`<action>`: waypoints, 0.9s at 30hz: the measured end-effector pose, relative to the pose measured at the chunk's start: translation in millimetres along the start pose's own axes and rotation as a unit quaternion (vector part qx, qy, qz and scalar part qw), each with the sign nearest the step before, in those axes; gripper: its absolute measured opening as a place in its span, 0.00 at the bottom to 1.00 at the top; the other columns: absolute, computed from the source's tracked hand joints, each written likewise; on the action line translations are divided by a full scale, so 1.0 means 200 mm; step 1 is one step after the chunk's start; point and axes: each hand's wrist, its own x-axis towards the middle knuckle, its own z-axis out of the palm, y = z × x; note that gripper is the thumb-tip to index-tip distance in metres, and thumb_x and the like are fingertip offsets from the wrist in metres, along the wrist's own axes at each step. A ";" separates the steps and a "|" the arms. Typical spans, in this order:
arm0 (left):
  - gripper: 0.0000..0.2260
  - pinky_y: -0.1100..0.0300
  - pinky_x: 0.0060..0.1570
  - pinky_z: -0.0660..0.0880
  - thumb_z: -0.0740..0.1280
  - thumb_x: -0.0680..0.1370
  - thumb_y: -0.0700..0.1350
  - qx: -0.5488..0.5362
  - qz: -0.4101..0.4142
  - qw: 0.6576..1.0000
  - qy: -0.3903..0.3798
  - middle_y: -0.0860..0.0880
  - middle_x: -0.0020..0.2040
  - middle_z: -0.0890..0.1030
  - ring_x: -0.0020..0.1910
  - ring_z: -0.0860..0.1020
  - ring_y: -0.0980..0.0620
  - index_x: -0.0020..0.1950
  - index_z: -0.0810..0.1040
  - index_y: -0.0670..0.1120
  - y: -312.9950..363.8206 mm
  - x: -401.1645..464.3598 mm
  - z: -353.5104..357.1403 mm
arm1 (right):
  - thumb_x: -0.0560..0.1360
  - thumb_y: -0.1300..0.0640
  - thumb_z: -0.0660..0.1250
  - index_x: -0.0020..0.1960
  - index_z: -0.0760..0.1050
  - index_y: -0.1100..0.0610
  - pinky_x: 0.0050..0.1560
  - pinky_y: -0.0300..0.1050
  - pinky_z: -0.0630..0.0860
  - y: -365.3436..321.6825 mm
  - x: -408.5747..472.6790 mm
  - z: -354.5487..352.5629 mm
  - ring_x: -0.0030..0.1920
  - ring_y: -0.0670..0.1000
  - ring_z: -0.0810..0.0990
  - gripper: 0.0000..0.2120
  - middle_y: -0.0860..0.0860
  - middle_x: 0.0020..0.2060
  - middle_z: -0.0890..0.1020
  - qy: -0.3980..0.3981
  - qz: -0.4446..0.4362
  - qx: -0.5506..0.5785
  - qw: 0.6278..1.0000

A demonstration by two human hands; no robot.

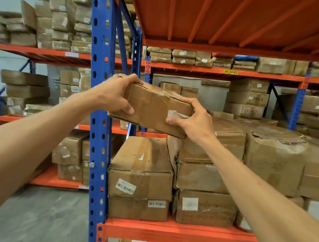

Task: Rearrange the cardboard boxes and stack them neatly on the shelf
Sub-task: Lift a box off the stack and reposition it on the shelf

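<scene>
Orange shelf [169,231] carries stacked boxes [140,176] beside a blue upright [99,100]. You hold one flat box [152,106] in the air, tilted down to the right, above the left stack. Your left hand [112,94] clasps its left end, your right hand [193,120] its right end, fingers [132,110] wrapped over the edges.

Barcode label [126,187] print too small to read, rightmost boxes [315,180] cut by edge
</scene>
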 end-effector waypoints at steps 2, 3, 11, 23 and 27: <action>0.37 0.46 0.53 0.72 0.81 0.68 0.43 0.049 0.009 0.999 -0.017 0.50 0.60 0.71 0.59 0.71 0.46 0.69 0.66 0.63 0.02 0.05 -0.10 | 0.59 0.41 0.85 0.64 0.76 0.39 0.44 0.31 0.74 -0.02 -0.03 0.05 0.52 0.39 0.78 0.36 0.38 0.52 0.81 0.015 0.019 0.024 0.999; 0.37 0.46 0.50 0.71 0.81 0.67 0.42 0.069 0.009 0.997 -0.023 0.52 0.58 0.72 0.57 0.72 0.47 0.68 0.67 0.64 0.03 0.08 -0.15 | 0.59 0.40 0.85 0.62 0.76 0.39 0.44 0.34 0.77 -0.03 -0.05 0.08 0.51 0.38 0.79 0.35 0.38 0.51 0.82 0.024 0.029 0.046 0.998; 0.31 0.56 0.39 0.73 0.80 0.69 0.47 -0.017 -0.053 0.997 -0.057 0.54 0.49 0.76 0.48 0.77 0.52 0.64 0.67 0.62 -0.12 -0.10 0.08 | 0.63 0.42 0.84 0.58 0.78 0.42 0.39 0.30 0.72 0.03 -0.13 0.08 0.46 0.35 0.78 0.26 0.33 0.47 0.79 0.010 0.021 -0.025 0.999; 0.39 0.42 0.67 0.64 0.80 0.67 0.57 0.299 -0.013 0.954 0.029 0.38 0.76 0.62 0.70 0.64 0.34 0.73 0.69 0.53 -0.28 -0.39 0.72 | 0.70 0.35 0.75 0.73 0.69 0.38 0.57 0.49 0.76 0.20 -0.34 0.20 0.62 0.58 0.79 0.34 0.55 0.70 0.75 -0.144 -0.036 -0.342 0.928; 0.42 0.47 0.75 0.55 0.75 0.73 0.57 0.318 0.044 0.946 -0.044 0.44 0.74 0.69 0.77 0.59 0.41 0.81 0.57 0.51 -0.34 -0.31 0.77 | 0.68 0.28 0.71 0.82 0.50 0.37 0.79 0.66 0.41 0.26 -0.27 0.25 0.80 0.64 0.33 0.50 0.62 0.82 0.38 -0.224 -0.062 -0.461 0.856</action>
